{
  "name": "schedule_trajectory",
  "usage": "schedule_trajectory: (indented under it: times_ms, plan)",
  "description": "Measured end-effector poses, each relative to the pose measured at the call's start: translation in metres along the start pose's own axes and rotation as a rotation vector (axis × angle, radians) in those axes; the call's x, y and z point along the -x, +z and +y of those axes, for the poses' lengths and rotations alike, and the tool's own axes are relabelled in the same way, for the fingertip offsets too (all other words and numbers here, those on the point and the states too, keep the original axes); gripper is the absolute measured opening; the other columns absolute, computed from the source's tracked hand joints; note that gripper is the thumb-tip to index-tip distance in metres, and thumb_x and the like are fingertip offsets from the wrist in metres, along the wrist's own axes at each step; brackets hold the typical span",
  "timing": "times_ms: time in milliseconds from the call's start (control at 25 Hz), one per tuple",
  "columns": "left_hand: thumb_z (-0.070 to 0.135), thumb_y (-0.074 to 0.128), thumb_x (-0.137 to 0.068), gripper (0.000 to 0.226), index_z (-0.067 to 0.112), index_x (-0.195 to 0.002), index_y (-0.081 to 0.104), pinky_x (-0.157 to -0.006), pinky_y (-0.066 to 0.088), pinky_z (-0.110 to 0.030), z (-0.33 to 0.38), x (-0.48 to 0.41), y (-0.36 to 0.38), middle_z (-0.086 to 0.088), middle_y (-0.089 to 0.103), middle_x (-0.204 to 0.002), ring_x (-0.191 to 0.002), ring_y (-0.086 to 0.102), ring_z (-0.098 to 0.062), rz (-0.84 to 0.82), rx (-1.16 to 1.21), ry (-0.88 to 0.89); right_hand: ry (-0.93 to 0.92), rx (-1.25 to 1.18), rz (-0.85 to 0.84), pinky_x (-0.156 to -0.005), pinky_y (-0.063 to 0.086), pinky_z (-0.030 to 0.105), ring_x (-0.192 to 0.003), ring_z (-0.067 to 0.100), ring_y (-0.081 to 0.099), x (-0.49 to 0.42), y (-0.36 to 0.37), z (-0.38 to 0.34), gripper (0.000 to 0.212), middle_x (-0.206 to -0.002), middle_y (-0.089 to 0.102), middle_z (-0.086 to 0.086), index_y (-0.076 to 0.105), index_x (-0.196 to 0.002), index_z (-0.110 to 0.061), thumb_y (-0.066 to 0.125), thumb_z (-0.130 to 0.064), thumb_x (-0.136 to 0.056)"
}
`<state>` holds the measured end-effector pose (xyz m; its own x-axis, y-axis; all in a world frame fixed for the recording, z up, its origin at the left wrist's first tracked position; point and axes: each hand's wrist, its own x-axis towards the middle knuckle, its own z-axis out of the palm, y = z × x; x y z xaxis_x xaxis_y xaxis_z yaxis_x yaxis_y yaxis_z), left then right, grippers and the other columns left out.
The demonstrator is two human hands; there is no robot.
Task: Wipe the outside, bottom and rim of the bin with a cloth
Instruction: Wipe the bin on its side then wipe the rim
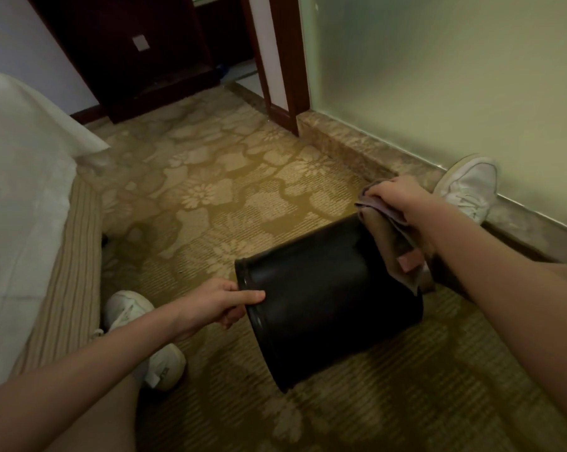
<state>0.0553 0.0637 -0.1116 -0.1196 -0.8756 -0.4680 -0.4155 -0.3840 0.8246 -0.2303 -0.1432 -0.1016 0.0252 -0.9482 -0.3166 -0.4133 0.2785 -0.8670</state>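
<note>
While my left hand (225, 300) grips the rim of the black waste bin (324, 288), with the thumb on the outer wall and the other fingers curled at the opening, the bin is turned on its side between my legs. It is low over the patterned carpet (210, 197), and I cannot tell if it rests on it. Its mouth points to my left and its bottom to my right. My right hand (394, 194) pinches the brownish cloth (386, 243) near its top, and the cloth hangs down over the bottom of the bin. I judge that the step in hand is wiping the bottom. The next move, I think, asks me to press the cloth flat on the base and rub across it, while the left hand holds the rim firm so the bin does not roll.
</note>
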Motion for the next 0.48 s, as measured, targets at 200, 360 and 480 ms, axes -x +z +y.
schedule_trajectory:
  times_ms: [200,360,480]
  plan:
    - [0.058,0.073,-0.066,0.05,0.012,-0.052,0.057,-0.051,0.039,-0.018,0.014,0.003,-0.026,-0.003,0.051,-0.049,-0.047,0.045,-0.012,0.116,-0.12,0.085,-0.14,-0.246,0.16,-0.075,0.051,0.034,-0.08,0.016,0.064,0.001,0.017,0.006,0.011,-0.082,0.066,0.0,0.065,-0.08,-0.02,0.07,-0.029,-0.085]
    - [0.063,0.073,-0.064,0.063,0.002,-0.076,0.067,-0.05,0.039,-0.023,-0.013,0.002,-0.02,0.0,0.061,-0.061,-0.052,0.053,-0.009,0.199,-0.267,0.071,-0.355,-0.144,0.272,-0.07,0.05,0.032,-0.083,0.021,0.067,0.014,0.033,0.022,0.013,-0.074,0.066,-0.006,0.067,-0.074,-0.024,0.066,-0.031,-0.085]
    - [0.067,0.071,-0.061,0.061,0.008,-0.076,0.07,-0.054,0.041,-0.026,-0.037,0.004,-0.01,-0.002,0.065,-0.065,-0.057,0.058,-0.012,0.176,-0.273,0.032,-0.419,0.113,0.322,-0.065,0.038,0.029,-0.077,0.02,0.061,0.03,0.045,0.024,0.016,-0.076,0.063,-0.005,0.065,-0.081,-0.024,0.059,-0.036,-0.09]
